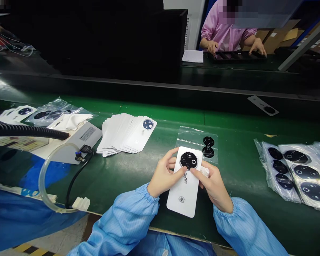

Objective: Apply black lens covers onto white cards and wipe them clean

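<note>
A white phone back cover point(184, 193) is gripped between my two hands above the green bench. Near its top sits a black octagonal camera lens plate point(188, 160) with round holes. My left hand point(164, 174) clasps the cover's left edge, its thumb on the lower rim of the plate. From the other side my right hand point(214, 179) grips it, thumb also at that rim, with a crumpled white scrap point(204, 172) by its fingers. Just behind lies a clear plastic sheet point(186, 135) bearing black lens plates point(208, 141).
To the left, white covers point(120, 137) are fanned in a stack. Bags of lens plates point(306, 172) lie at the right. A white box point(89, 137), black hose point(29, 129) and clear tube point(44, 181) occupy the left. Across the bench, a person in pink point(226, 32) handles a dark tray.
</note>
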The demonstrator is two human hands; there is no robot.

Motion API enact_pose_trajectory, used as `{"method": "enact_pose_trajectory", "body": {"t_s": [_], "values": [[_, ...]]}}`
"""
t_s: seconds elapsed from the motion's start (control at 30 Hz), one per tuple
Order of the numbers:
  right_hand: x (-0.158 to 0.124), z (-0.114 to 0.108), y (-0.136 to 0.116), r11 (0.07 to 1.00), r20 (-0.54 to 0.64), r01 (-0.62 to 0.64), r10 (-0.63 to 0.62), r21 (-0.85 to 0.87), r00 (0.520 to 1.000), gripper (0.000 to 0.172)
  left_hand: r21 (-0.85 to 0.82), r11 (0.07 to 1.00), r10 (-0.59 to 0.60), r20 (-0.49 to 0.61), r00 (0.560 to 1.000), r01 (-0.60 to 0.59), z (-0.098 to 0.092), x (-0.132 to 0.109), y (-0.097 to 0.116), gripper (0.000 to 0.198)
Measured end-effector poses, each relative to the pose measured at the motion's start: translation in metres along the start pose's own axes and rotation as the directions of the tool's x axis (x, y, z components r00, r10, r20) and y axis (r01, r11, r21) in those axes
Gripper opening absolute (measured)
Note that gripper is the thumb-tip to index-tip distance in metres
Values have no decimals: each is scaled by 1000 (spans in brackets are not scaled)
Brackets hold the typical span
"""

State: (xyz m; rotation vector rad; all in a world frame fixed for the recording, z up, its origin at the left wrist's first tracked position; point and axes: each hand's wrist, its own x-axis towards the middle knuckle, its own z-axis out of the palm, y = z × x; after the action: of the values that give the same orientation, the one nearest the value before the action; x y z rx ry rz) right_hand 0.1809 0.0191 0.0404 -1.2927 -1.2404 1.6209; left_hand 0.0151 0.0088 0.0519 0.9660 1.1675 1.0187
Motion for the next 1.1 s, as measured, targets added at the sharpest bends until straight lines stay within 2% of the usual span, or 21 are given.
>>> {"method": "enact_pose_trajectory", "body": {"t_s": [0.23,0.53,0.83,1.1], "values": [[-1,0,2,999,-13,15,-16,-46,1000,26,25,1000,18,-3,1000,-17,1,0,1,65],[0,-3,1,998,-1,27,-27,-51,1000,27,10,1000,-27,3,1000,27,-1,0,3,65],[0,-4,1,998,-43,50,-51,-36,998,33,-30,1000,10,59,998,-9,-2,-2,4,57],[2,-7,3,997,-111,76,-76,1,991,38,26,997,62,131,989,-66,-4,-3,0,49]]}}
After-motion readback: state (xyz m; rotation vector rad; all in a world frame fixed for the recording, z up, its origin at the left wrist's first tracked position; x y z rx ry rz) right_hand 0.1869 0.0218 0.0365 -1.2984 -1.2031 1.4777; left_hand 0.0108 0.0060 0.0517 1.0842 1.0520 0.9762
